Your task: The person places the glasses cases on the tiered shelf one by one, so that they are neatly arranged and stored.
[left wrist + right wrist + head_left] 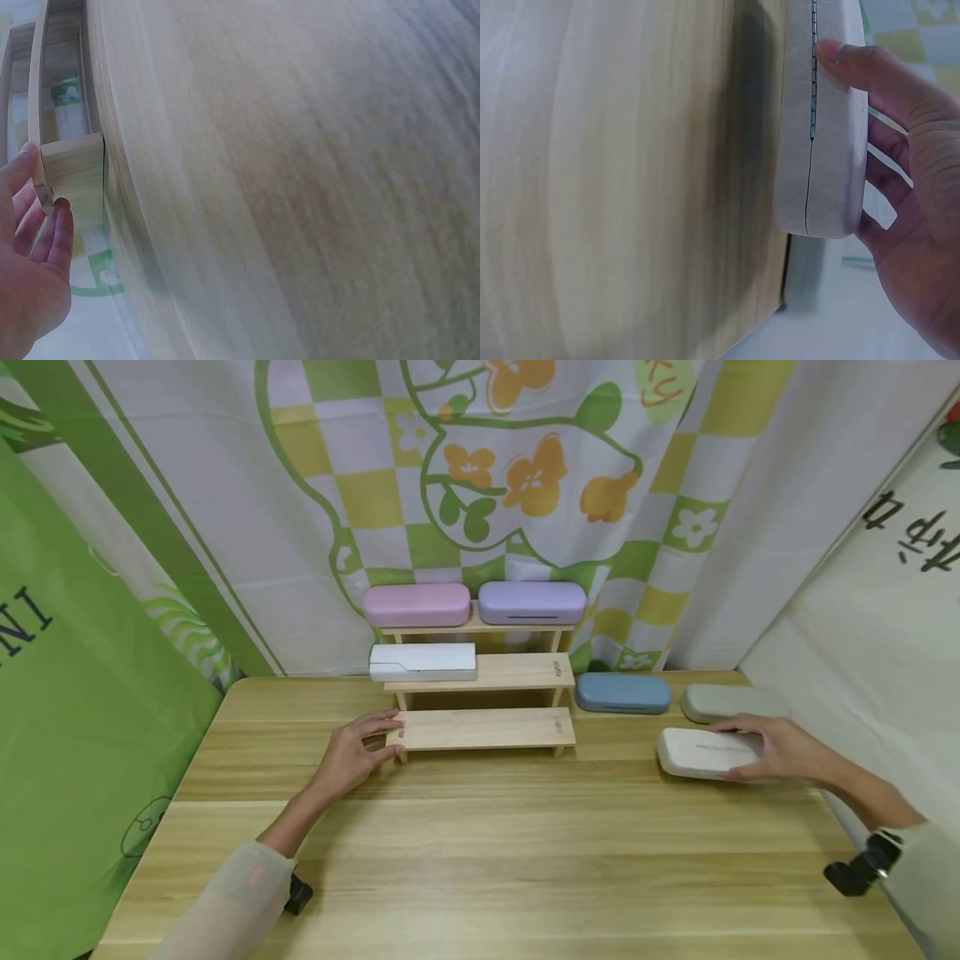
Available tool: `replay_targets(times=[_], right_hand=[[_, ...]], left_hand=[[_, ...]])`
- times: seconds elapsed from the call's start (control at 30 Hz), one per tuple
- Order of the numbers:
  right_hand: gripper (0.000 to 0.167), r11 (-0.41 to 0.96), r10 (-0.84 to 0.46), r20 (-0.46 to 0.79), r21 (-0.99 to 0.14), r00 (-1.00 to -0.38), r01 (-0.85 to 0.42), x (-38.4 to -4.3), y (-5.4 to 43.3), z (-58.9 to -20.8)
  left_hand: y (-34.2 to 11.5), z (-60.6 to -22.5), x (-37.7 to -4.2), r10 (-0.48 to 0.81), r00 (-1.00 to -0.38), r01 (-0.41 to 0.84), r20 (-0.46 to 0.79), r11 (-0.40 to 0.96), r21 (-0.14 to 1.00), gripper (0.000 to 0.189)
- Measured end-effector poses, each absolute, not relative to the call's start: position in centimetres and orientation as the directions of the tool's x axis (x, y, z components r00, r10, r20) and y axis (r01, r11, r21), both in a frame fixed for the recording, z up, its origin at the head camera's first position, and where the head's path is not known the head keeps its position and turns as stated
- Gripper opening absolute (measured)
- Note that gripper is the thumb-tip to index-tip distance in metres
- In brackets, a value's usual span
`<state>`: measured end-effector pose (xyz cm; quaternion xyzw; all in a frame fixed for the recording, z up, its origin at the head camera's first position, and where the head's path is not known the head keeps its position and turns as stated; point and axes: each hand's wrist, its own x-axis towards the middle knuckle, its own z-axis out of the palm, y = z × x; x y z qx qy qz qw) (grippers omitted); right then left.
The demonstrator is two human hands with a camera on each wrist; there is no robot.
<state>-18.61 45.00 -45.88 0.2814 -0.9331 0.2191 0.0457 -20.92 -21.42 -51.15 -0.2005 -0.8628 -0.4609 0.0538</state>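
At the right of the table, my right hand (783,750) grips an off-white glasses case (697,753), thumb on the near side. The right wrist view shows the thumb against the metal hinge of this closed glasses case (830,172). My left hand (352,756) holds the left end of the lowest step of a three-tier wooden display stand (487,729). In the left wrist view, thumb and fingertips lie about the corner of the stand (75,169). On its top step sit a pink case (417,606) and a purple case (532,603). A white case (423,662) lies on the middle step's left half.
Right of the stand, a blue case (623,693) lies on the wooden table (480,860). Farther right, a grey-green case (733,702) lies just behind the right hand. A patterned curtain (525,485) hangs behind the table, with printed cloth on both sides.
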Motion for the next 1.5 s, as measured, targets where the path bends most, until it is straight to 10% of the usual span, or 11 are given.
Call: replay_targets(times=[0.67,1.5], right_hand=[[0.069,0.624,-0.622,0.308,-0.360,-0.720,-0.693,-21.5,39.9,-43.2],[0.063,0.641,-0.591,0.300,-0.389,-0.749,-0.662,-24.6,32.5,-39.6]], left_hand=[[-21.4,-51.1,-20.9,0.293,-0.917,0.388,0.271,0.496,0.776,0.040],[-21.3,-51.2,-20.8,0.286,-0.915,0.397,0.286,0.504,0.767,0.040]])
